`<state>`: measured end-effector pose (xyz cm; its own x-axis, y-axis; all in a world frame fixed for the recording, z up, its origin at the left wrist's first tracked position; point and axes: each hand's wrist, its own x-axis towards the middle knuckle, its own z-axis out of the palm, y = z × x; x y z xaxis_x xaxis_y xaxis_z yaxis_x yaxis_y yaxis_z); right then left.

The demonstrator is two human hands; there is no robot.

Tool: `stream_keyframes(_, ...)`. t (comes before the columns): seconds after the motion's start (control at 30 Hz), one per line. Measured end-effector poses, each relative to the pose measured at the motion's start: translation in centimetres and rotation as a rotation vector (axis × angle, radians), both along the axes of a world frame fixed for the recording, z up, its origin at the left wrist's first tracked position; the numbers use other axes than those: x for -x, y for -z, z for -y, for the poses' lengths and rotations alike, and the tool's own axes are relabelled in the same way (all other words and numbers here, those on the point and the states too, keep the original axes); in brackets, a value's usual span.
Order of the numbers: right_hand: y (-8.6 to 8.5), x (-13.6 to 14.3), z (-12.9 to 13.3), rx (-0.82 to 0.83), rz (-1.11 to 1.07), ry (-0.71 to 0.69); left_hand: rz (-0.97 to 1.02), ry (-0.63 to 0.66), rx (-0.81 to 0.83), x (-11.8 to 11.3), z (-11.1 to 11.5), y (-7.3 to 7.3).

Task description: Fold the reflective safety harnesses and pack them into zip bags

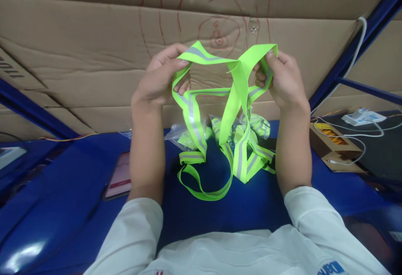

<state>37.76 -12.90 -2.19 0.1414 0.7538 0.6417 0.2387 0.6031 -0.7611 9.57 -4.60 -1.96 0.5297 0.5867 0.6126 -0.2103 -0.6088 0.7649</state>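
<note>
Neon yellow-green strap harness (pixel 196 126) with grey reflective stripes is held up over the blue table, its upper loop stretched between both hands. My left hand (pixel 161 74) grips the loop's left side, thumb on the front of the strap and fingers behind it. On the right side of the loop, my right hand (pixel 282 76) pinches the strap in the same way. Lower straps hang down in loops, and some reach close to the tabletop. Behind them lie clear plastic bags (pixel 185 137) with more neon strap material inside.
A phone or tablet (pixel 119 176) lies left of my left forearm. To the right are an open cardboard box (pixel 337 145), white cables and a white device (pixel 363 117). Cardboard sheets (pixel 94 57) with red drawn lines stand behind the blue table (pixel 78 199).
</note>
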Motion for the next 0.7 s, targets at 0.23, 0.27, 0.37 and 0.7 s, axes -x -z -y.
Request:
stream_keyframes(0.23, -0.1, 0.7, 0.4, -0.073, -0.095, -0.061, -0.295, -0.004, -0.150, 1.6, 0.4, 0.2)
stream_keyframes(0.27, -0.2, 0.9, 0.6, -0.063, -0.089, -0.063, -0.287, -0.007, -0.161, 1.5, 0.4, 0.2)
stream_keyframes(0.37, -0.2, 1.2, 1.1, -0.049, -0.055, -0.092, -0.244, -0.112, -0.238, 0.7, 0.1, 0.4)
stream_keyframes(0.7, -0.3, 0.2, 3.0, 0.120, 0.418, -0.453, -0.123, -0.575, -0.421, -1.0, -1.3, 0.8)
